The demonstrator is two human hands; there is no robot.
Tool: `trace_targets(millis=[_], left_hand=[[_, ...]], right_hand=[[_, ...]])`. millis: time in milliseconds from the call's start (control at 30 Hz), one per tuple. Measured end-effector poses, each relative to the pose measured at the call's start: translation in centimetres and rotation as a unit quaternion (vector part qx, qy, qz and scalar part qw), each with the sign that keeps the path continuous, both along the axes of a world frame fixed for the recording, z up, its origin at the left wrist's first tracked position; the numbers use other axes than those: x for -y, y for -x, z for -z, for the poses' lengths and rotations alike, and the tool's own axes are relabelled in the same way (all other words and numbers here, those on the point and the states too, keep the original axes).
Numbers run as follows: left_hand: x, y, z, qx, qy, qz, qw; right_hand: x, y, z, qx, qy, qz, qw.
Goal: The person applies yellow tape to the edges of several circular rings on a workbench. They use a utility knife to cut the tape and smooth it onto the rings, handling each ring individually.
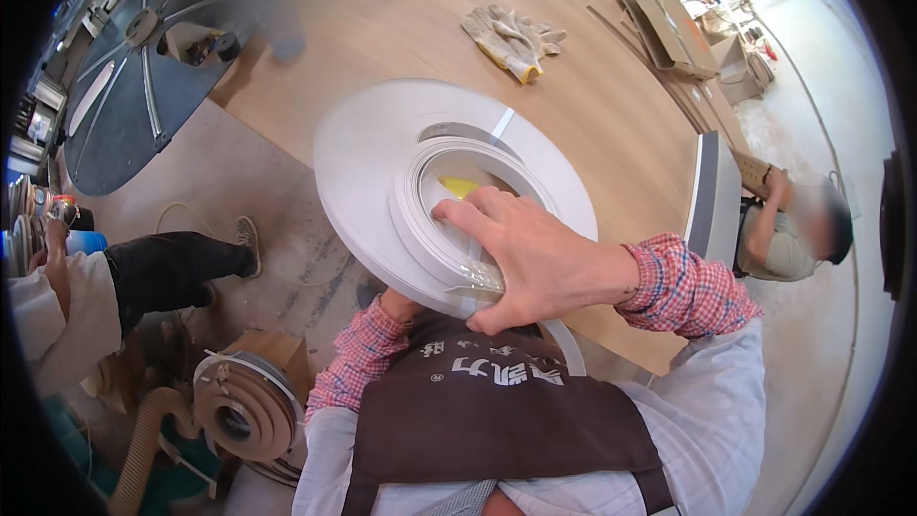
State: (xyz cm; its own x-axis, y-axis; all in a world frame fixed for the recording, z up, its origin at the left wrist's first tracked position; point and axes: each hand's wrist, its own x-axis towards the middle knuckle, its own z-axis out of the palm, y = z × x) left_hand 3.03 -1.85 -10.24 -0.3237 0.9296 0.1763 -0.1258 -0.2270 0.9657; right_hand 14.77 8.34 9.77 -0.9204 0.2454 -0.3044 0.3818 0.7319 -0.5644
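Note:
A wide, flat white roll of edge banding (358,153) is tilted in front of my apron, with a strip of tape (501,126) across its top face. On it lies a smaller white roll of banding (411,205), with clear tape (480,275) on its near side. My right hand (530,253) grips the smaller roll's wall, fingers in its central hole and thumb outside. Something yellow (458,187) shows inside that hole. At the big roll's near left edge is my left hand (399,307), its fingers hidden beneath the roll. A loose white strip (565,349) hangs below my right wrist.
A wooden tabletop (382,29) extends beyond the rolls, with work gloves (511,41) on it. Cardboard (669,33) lies at the far right. One person (783,229) is at right, another (162,263) at left. Brown rolls (234,411) and a hose (143,449) are lower left.

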Motion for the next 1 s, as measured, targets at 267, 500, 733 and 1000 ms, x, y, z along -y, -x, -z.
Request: trace_targets(millis=[267,500,733,1000], left_hand=[[-2.8,0.1,2.6,-0.053,0.052,0.015,0.997],[-4.5,0.8,3.3,-0.088,0.063,0.005,0.994],[-7.1,1.9,3.7,-0.143,0.084,0.024,0.986],[-7.7,5.6,2.5,-0.388,0.164,0.079,0.903]], right_hand=[[-0.5,-2.2,2.6,-0.027,-0.05,-0.008,0.998],[-1.3,-1.7,1.7,-0.015,-0.024,-0.003,1.0],[-2.3,-2.7,5.8,-0.062,-0.113,-0.012,0.992],[-5.8,-2.4,8.8,-0.085,-0.141,0.011,0.986]])
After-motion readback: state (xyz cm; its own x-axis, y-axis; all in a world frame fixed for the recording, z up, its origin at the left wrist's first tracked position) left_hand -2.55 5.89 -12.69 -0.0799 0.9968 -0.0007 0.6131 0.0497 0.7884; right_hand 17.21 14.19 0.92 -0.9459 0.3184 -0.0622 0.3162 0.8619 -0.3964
